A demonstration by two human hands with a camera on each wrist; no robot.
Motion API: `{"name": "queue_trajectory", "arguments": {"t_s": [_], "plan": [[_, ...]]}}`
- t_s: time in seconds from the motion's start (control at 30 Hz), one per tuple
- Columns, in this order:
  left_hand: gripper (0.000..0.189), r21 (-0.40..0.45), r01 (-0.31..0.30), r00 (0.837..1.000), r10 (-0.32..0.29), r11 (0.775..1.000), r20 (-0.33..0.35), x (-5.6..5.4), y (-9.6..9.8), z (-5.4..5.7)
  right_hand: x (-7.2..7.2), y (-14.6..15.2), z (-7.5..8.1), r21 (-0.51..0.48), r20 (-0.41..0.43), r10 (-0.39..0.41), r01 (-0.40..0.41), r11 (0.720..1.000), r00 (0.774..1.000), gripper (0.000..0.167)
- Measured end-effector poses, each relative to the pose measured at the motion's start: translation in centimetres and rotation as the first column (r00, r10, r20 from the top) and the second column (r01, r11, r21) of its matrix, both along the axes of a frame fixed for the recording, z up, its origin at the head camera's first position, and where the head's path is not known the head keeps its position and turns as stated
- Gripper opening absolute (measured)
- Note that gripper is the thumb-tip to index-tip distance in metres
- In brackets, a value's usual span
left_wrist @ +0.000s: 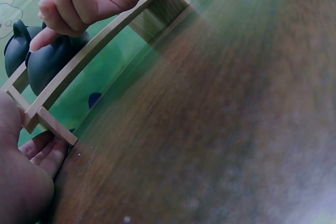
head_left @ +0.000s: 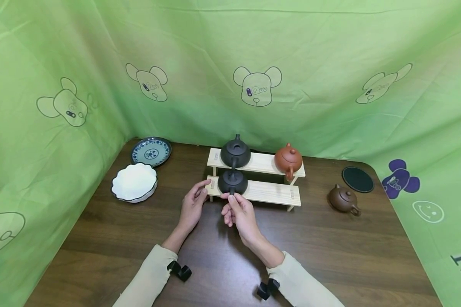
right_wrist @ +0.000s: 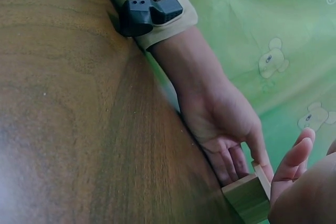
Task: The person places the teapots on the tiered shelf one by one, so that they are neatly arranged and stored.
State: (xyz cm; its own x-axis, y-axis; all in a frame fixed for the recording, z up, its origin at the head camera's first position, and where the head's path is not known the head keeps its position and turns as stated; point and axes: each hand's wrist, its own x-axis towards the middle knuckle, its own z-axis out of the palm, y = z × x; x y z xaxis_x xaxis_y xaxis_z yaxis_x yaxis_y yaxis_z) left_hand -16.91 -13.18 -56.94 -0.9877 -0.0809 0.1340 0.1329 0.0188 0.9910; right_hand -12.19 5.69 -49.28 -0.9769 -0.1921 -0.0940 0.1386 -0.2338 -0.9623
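A two-tier wooden stand (head_left: 269,194) carries a black teapot (head_left: 232,182) at the left of its lower tier, handle towards me. Thumb and forefinger of my right hand (head_left: 243,215) pinch that handle. My left hand (head_left: 193,207) grips the left end of the lower tier, its fingers around the end by the leg, as the right wrist view also shows. Behind, on the upper tier, sit another black teapot (head_left: 235,152) at the left and a red-brown clay teapot (head_left: 288,159) at the right.
A dark brown teapot (head_left: 342,199) stands on the table at the right, near a round black coaster (head_left: 358,179). At the left are a white scalloped bowl (head_left: 134,183) and a blue patterned plate (head_left: 151,151). A green curtain (head_left: 199,111) hangs behind the table.
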Motion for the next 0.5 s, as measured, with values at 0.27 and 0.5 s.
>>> {"name": "queue_trajectory", "arguments": {"t_s": [0.27, 0.5], "plan": [[0.03, 0.013, 0.009, 0.998, -0.008, 1.0, -0.065, -0.2, -0.2, -0.8, 0.0, 0.0, -0.1, -0.007, 0.006, -0.005, 0.005, 1.0, 1.0, 0.036], [0.033, -0.005, 0.013, 0.994, -0.014, 1.0, -0.105, 0.5, 0.1, 0.8, 0.0, 0.2, -0.2, -0.025, 0.026, -0.02, 0.021, 0.999, 0.999, 0.033]]}}
